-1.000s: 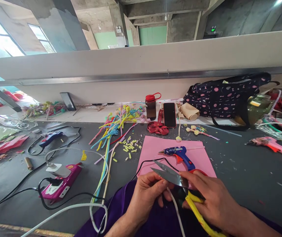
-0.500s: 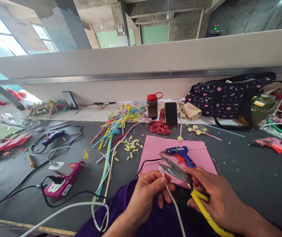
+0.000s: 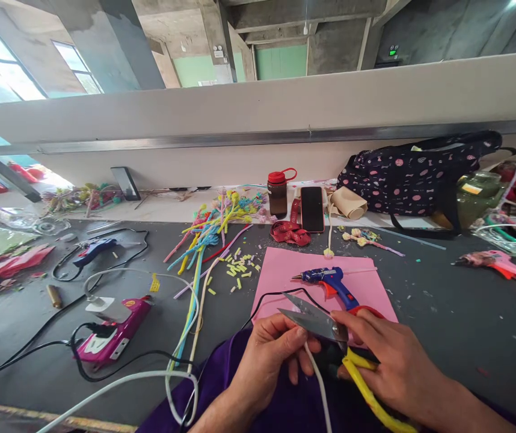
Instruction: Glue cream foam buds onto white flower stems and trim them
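My left hand (image 3: 273,352) pinches a thin white cord (image 3: 320,385), perhaps a pipe cleaner, near its upper end. That end is partly hidden behind scissor blades. My right hand (image 3: 387,361) grips a pair of scissors (image 3: 319,322) with a yellow-wrapped handle. Their blades are parted, point left and lie over the tip of the cord, just above my left fingers. Beyond both hands, a blue glue gun (image 3: 325,278) rests on a pink sheet (image 3: 278,270).
Small pale-yellow cut pieces (image 3: 240,267) lie left of the sheet, by a bundle of coloured fuzzy stems (image 3: 208,234). A magenta power strip (image 3: 113,337) with trailing cables is at left. Behind stand a red-capped bottle (image 3: 278,195) and a phone (image 3: 312,209). A pink glue gun (image 3: 506,267) lies right.
The scissors have moved left and slightly down, so their blades now cross over the end of the white cord. My left hand has stayed nearly still.
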Tool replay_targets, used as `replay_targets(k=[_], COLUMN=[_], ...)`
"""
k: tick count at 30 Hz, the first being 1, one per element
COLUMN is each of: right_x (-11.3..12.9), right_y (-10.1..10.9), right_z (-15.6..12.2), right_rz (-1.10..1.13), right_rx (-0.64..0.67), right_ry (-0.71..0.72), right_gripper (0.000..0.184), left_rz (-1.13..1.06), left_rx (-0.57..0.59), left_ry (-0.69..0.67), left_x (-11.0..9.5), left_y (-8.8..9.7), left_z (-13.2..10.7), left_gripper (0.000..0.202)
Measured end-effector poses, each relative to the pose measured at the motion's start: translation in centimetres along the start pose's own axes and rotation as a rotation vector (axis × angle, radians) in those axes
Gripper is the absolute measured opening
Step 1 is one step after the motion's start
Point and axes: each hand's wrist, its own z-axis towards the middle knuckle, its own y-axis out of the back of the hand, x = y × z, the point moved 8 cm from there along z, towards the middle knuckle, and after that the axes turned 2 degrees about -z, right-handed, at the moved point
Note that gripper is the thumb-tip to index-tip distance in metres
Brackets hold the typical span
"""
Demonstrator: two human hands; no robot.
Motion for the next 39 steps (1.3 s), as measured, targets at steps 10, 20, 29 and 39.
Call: replay_targets(k=[10,20,29,39], right_x=[-0.06,0.05,-0.14,-0.39], right_y=[-0.25,-0.14,-0.07,-0.26], right_z=[-0.15,0.08,-0.08,-0.08], right_rz=[-0.001,0.063,0.081,0.074], right_rx=[0.031,0.098,0.117,0.111], right_ry=[-0.019,-0.065,-0.082,-0.068], right_gripper=[0.056,0.056,0.059,0.059], left_rz=[0.015,0.08,0.109,0.143], left_rx=[-0.023,-0.033,-0.037,-0.041], left_ry=[-0.005,-0.056,-0.073,-0.063], left_x=[-0.09,-0.69,-0.77,-0.73], left_y=[0.15,0.2,0.28,0.29], left_z=[0.0,-0.12,-0.18,-0.07], left_gripper=[0.019,0.018,0.018,0.02])
